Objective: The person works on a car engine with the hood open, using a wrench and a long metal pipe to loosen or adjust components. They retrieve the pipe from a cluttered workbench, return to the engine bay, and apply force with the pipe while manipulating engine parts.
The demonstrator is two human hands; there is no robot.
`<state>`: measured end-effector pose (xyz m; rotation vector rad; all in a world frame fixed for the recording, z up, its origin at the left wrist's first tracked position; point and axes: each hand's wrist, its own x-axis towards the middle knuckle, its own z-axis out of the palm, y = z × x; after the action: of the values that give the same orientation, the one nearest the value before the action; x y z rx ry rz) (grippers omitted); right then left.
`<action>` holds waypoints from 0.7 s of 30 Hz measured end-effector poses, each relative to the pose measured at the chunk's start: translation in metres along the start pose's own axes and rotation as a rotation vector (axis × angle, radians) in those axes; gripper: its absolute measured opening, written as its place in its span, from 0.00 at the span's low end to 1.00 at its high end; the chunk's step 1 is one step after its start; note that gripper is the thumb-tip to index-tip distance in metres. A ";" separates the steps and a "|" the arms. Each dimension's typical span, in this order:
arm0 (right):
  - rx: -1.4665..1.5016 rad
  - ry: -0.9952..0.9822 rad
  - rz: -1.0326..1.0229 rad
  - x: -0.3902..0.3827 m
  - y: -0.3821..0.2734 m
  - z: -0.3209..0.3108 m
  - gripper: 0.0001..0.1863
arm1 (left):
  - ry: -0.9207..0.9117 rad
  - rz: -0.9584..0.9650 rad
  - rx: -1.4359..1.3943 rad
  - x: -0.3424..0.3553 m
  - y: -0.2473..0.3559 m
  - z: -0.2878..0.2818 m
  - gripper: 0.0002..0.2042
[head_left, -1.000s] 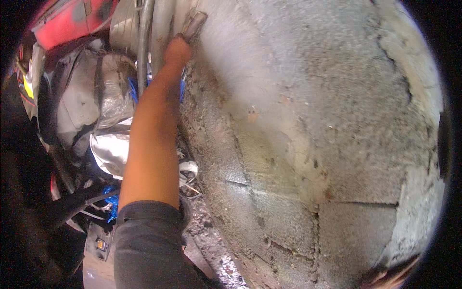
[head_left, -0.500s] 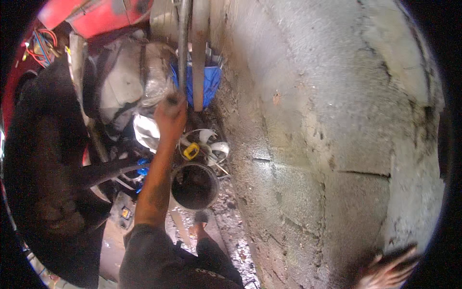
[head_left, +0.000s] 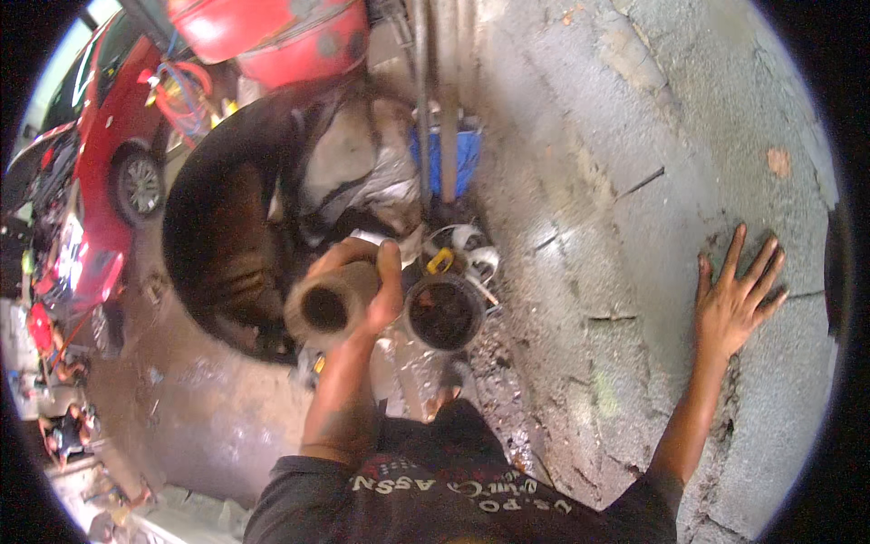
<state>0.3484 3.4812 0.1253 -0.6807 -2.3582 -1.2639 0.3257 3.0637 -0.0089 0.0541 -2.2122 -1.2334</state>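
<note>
Brown floor (head_left: 208, 417) — dark round container (head_left: 441, 347), red car (head_left: 98, 150)

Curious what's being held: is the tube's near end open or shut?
Open: the tube in the left hand shows a dark hole inside its rim.

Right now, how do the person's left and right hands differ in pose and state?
The left hand curls around a hollow cylinder, whereas the right hand holds nothing. The right hand's fingers spread wide, apparently flat against the grey wall, whereas the left hand is away from that wall. Both hands are bare.
</note>
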 end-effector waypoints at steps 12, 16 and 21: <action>1.053 0.031 -0.592 -0.074 -0.101 -0.030 0.26 | 0.797 -0.162 -0.166 -0.136 0.130 -0.297 0.01; 1.148 -0.513 -1.329 -0.167 -0.161 -0.047 0.27 | 0.890 -0.193 -0.013 -0.197 0.106 -0.393 0.03; 0.901 -0.794 -1.741 -0.309 -0.241 -0.110 0.25 | 1.135 -0.243 0.043 -0.306 0.038 -0.515 0.05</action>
<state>0.4713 3.1998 -0.1420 1.7812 -3.5728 0.1481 0.8529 2.7884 0.0742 0.8381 -1.2368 -0.8993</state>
